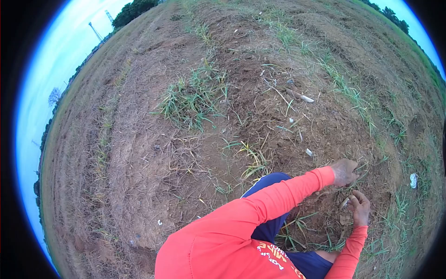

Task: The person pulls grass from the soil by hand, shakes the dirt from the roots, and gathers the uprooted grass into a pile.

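We see two bare hands low over a patch of brown soil [320, 135], near its right edge, where a thin strip of green grass [397, 216] grows. The right hand [360, 208] is the one closer to us. Its thumb and fingers look pinched on a pale slim thing [344, 203]. That thing is small and partly hidden, so we cannot tell what it is.

The pale slim thing sits just to the left of the right hand. Its long side slants: one end is up by the thumb, and the other points down and left, toward the bent knees. The right hand is nearer to it. The left hand [344, 172] is just past it, toward the far edge of the field, with a small gap between the two hands.

The left hand reaches across from the left in a red sleeve [297, 190]. Its fingers are bent down close to the soil, but we cannot tell if they pinch anything.

A white scrap [309, 152] lies on the soil near the left wrist. Farther up the patch lies a brown and white stick [302, 96]. A big grass clump [193, 97] grows past the patch's left edge.
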The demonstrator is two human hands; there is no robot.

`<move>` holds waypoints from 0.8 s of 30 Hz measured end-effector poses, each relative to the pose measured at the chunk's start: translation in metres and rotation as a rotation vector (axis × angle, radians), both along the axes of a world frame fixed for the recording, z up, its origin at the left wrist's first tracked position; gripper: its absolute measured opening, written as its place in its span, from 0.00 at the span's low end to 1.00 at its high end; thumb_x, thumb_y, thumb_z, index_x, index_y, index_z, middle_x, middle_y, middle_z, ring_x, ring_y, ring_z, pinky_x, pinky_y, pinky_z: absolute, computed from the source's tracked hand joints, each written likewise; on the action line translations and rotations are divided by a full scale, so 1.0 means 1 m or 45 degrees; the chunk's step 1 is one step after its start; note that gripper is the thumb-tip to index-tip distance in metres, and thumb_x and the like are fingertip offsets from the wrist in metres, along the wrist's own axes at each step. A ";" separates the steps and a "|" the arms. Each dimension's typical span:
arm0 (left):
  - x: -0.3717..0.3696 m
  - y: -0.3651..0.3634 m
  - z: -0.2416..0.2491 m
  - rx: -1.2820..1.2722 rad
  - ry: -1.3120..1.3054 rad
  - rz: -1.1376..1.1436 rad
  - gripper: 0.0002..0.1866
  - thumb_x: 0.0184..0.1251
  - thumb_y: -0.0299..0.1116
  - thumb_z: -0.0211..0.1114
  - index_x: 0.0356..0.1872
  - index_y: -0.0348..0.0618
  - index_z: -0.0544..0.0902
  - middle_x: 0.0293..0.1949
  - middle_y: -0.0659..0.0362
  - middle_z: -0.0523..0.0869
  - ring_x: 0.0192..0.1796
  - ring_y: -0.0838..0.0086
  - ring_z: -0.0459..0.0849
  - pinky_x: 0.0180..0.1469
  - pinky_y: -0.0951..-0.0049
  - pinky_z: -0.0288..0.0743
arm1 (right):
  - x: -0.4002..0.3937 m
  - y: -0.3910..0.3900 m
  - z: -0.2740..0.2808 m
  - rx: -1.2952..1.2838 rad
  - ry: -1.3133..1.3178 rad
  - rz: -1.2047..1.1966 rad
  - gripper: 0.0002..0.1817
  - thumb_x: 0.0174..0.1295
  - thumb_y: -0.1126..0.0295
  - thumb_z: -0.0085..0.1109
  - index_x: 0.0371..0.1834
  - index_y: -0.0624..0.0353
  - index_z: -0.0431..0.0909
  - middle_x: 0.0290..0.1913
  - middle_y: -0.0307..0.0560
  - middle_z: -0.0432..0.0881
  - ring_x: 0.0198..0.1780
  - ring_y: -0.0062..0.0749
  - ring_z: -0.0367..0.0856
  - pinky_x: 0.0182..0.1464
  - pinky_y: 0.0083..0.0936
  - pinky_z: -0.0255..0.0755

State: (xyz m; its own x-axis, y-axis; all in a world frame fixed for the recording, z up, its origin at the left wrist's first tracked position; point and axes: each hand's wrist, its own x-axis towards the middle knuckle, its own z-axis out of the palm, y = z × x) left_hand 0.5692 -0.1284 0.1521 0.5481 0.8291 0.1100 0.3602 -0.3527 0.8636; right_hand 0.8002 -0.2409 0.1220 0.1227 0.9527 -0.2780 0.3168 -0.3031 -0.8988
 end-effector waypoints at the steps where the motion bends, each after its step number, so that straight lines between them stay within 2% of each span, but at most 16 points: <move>1: -0.011 0.008 -0.002 0.096 -0.043 0.043 0.22 0.72 0.47 0.65 0.42 0.32 0.83 0.38 0.36 0.86 0.47 0.42 0.88 0.49 0.48 0.78 | -0.006 -0.003 0.005 -0.015 -0.039 0.005 0.21 0.68 0.68 0.63 0.62 0.66 0.81 0.46 0.40 0.87 0.39 0.18 0.83 0.37 0.18 0.75; 4: -0.106 0.006 0.058 0.130 -0.138 0.212 0.21 0.74 0.47 0.65 0.42 0.33 0.82 0.35 0.39 0.85 0.41 0.47 0.87 0.46 0.52 0.77 | -0.014 -0.006 0.013 -0.078 -0.057 0.033 0.21 0.68 0.68 0.63 0.61 0.66 0.82 0.44 0.40 0.87 0.38 0.17 0.82 0.35 0.17 0.74; 6: -0.177 0.015 0.063 0.140 -0.169 0.469 0.21 0.75 0.48 0.67 0.46 0.35 0.85 0.31 0.52 0.86 0.36 0.68 0.84 0.44 0.62 0.77 | -0.014 -0.006 0.012 -0.110 -0.050 0.068 0.21 0.68 0.68 0.63 0.62 0.67 0.82 0.44 0.40 0.87 0.38 0.18 0.82 0.36 0.17 0.74; 7: -0.220 0.019 0.072 0.066 -0.083 0.642 0.22 0.73 0.50 0.66 0.46 0.36 0.87 0.36 0.43 0.88 0.41 0.53 0.88 0.48 0.55 0.79 | -0.012 -0.007 0.011 -0.119 -0.057 0.089 0.21 0.68 0.68 0.63 0.62 0.67 0.82 0.44 0.40 0.87 0.38 0.18 0.82 0.36 0.18 0.74; 9: -0.331 0.045 0.062 0.124 0.037 0.914 0.23 0.73 0.53 0.67 0.44 0.38 0.88 0.34 0.48 0.89 0.40 0.60 0.89 0.47 0.58 0.79 | -0.007 -0.008 0.011 -0.107 -0.086 0.114 0.22 0.67 0.68 0.63 0.62 0.68 0.81 0.44 0.40 0.87 0.38 0.19 0.83 0.37 0.19 0.75; 10: -0.399 0.060 0.063 0.247 0.262 1.113 0.29 0.70 0.57 0.69 0.53 0.37 0.86 0.38 0.48 0.90 0.40 0.60 0.89 0.49 0.60 0.81 | -0.005 -0.010 0.010 -0.095 -0.107 0.128 0.23 0.67 0.68 0.63 0.63 0.68 0.81 0.44 0.41 0.87 0.39 0.19 0.83 0.37 0.19 0.75; 11: -0.445 0.052 0.086 0.078 0.172 1.459 0.49 0.62 0.64 0.74 0.74 0.36 0.71 0.57 0.40 0.86 0.55 0.55 0.89 0.60 0.60 0.80 | -0.006 -0.011 0.009 -0.085 -0.124 0.147 0.23 0.67 0.68 0.63 0.63 0.68 0.81 0.44 0.41 0.87 0.39 0.20 0.84 0.38 0.19 0.76; 12: -0.492 0.052 0.089 0.088 0.498 1.806 0.71 0.53 0.69 0.77 0.84 0.38 0.44 0.75 0.32 0.69 0.74 0.50 0.77 0.72 0.59 0.74 | -0.007 -0.011 0.008 -0.095 -0.123 0.165 0.24 0.66 0.67 0.63 0.63 0.69 0.81 0.44 0.42 0.88 0.40 0.21 0.84 0.40 0.20 0.77; 13: -0.528 0.057 0.085 -0.628 1.104 1.917 0.80 0.48 0.71 0.79 0.84 0.39 0.31 0.81 0.32 0.55 0.83 0.50 0.62 0.78 0.57 0.68 | -0.006 -0.010 0.009 -0.107 -0.122 0.166 0.24 0.66 0.67 0.63 0.63 0.69 0.81 0.45 0.43 0.88 0.41 0.22 0.85 0.42 0.22 0.78; 14: -0.543 0.046 0.077 -0.601 1.648 1.659 0.70 0.51 0.69 0.78 0.83 0.32 0.50 0.77 0.33 0.66 0.79 0.51 0.69 0.76 0.58 0.71 | 0.000 -0.013 0.011 -0.125 -0.120 0.124 0.25 0.66 0.67 0.63 0.63 0.70 0.81 0.45 0.44 0.88 0.42 0.23 0.86 0.44 0.23 0.79; 15: -0.593 0.051 0.055 -0.423 1.764 1.126 0.56 0.55 0.68 0.76 0.74 0.32 0.71 0.71 0.35 0.76 0.70 0.44 0.80 0.70 0.50 0.77 | 0.008 -0.011 0.012 -0.109 -0.135 0.167 0.25 0.65 0.65 0.64 0.62 0.71 0.82 0.48 0.48 0.89 0.47 0.27 0.87 0.52 0.27 0.79; 17: -0.605 0.049 0.002 -0.469 0.965 1.313 0.34 0.61 0.51 0.77 0.57 0.31 0.85 0.52 0.41 0.90 0.53 0.53 0.89 0.58 0.53 0.81 | 0.027 -0.016 0.040 -0.023 -0.208 0.091 0.23 0.68 0.66 0.62 0.61 0.69 0.83 0.49 0.48 0.89 0.53 0.31 0.86 0.60 0.31 0.77; 18: -0.600 0.045 -0.031 -0.241 0.775 1.297 0.26 0.64 0.46 0.74 0.51 0.31 0.86 0.42 0.48 0.90 0.40 0.58 0.88 0.49 0.58 0.83 | 0.047 -0.022 0.036 0.119 -0.118 -0.096 0.22 0.69 0.66 0.62 0.62 0.68 0.83 0.50 0.46 0.89 0.51 0.28 0.86 0.57 0.29 0.78; 21: -0.567 0.058 -0.115 -0.344 0.306 0.869 0.14 0.71 0.38 0.73 0.45 0.38 0.83 0.32 0.60 0.85 0.29 0.74 0.82 0.28 0.74 0.78 | 0.108 -0.057 0.055 0.387 -0.038 -0.527 0.21 0.71 0.62 0.65 0.61 0.63 0.84 0.46 0.41 0.89 0.43 0.21 0.86 0.47 0.22 0.80; 22: -0.532 0.058 -0.122 -0.656 0.143 1.035 0.13 0.72 0.38 0.73 0.44 0.40 0.83 0.33 0.61 0.86 0.29 0.76 0.82 0.25 0.76 0.77 | 0.133 -0.080 0.053 0.357 -0.094 -0.662 0.21 0.72 0.62 0.64 0.62 0.62 0.83 0.48 0.41 0.89 0.44 0.20 0.86 0.47 0.21 0.80; 24: -0.466 0.064 -0.130 -0.587 0.119 0.915 0.12 0.75 0.39 0.71 0.46 0.41 0.83 0.36 0.61 0.87 0.30 0.78 0.83 0.27 0.78 0.76 | 0.167 -0.115 0.051 0.329 -0.176 -0.864 0.21 0.74 0.62 0.62 0.65 0.60 0.81 0.50 0.40 0.89 0.46 0.19 0.86 0.48 0.20 0.79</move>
State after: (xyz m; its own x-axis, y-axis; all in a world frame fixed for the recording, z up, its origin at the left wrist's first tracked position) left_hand 0.1035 -0.0649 0.0216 -0.1372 0.9294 -0.3427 0.4382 0.3672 0.8204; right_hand 0.9673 -0.3556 0.1730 0.7259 0.6878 0.0058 0.2506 -0.2566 -0.9335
